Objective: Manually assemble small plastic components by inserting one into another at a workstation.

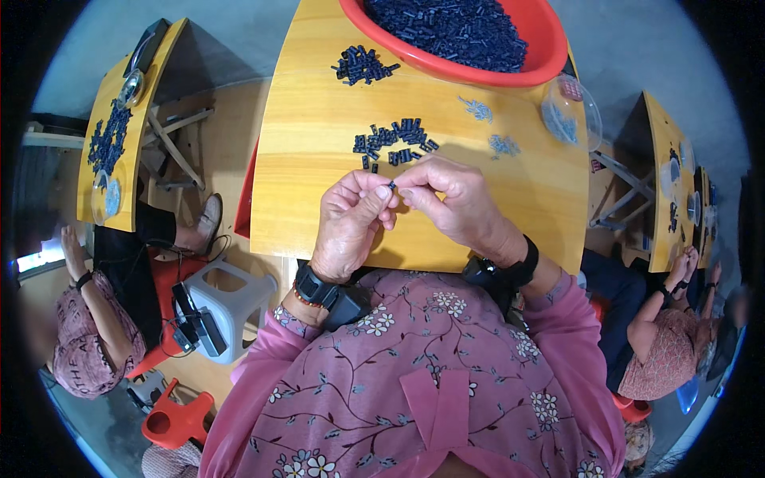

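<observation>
Over the near part of the yellow wooden table [311, 135] my two hands meet. My left hand [355, 215] is closed, pinching a small black plastic piece [391, 186] between thumb and forefinger. From the right, my right hand [458, 199] brings its pinched fingertips up against that piece; anything tiny between them is hidden. Just beyond my hands lies a loose group of black plastic pieces [390, 139]. Two small piles of thin silvery pins sit to the right, a farther pile [476, 109] and a nearer pile [503, 145].
A red basin [550, 48] heaped with black pieces stands at the table's far side, beside another black pile [362, 65]. A clear plastic tub [562, 119] sits by the right edge. Co-workers sit at tables left and right. A grey stool [227, 295] stands at left.
</observation>
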A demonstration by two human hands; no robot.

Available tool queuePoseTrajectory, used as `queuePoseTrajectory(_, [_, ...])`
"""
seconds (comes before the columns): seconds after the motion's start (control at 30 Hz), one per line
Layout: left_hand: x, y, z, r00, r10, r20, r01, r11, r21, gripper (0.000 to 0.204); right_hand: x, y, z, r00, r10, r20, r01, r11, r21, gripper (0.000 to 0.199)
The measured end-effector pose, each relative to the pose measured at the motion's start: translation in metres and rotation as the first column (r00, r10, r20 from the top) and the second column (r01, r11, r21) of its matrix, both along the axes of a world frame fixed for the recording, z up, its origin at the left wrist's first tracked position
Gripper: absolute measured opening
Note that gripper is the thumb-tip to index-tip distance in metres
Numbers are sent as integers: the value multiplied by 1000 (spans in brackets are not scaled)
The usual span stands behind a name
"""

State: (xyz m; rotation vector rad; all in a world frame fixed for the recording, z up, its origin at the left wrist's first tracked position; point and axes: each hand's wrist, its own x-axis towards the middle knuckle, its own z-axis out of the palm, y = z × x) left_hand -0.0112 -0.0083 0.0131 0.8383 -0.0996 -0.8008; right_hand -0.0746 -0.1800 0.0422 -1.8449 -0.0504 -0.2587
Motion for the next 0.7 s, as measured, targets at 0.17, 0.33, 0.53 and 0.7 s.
queuePoseTrajectory(0.17, [-7,8,-4,998,-56,37,54,997,56,8,-12,8,-4,999,33,14,-31,994,-101,6])
queuePoseTrajectory(0.33, [-11,10,-7,995,-71,64,65,993,95,3,-16,9,-7,998,58,28,-53,988,-146,8])
queuePoseTrajectory(0.53, [-12,9,-4,990,-99,102,81,982,169,4,-15,7,-9,994,97,40,-90,984,-154,8])
queuePoseTrajectory(0.7, [-9,1,5,991,-76,112,58,986,153,5,-17,4,-11,996,88,8,-88,994,-62,6])
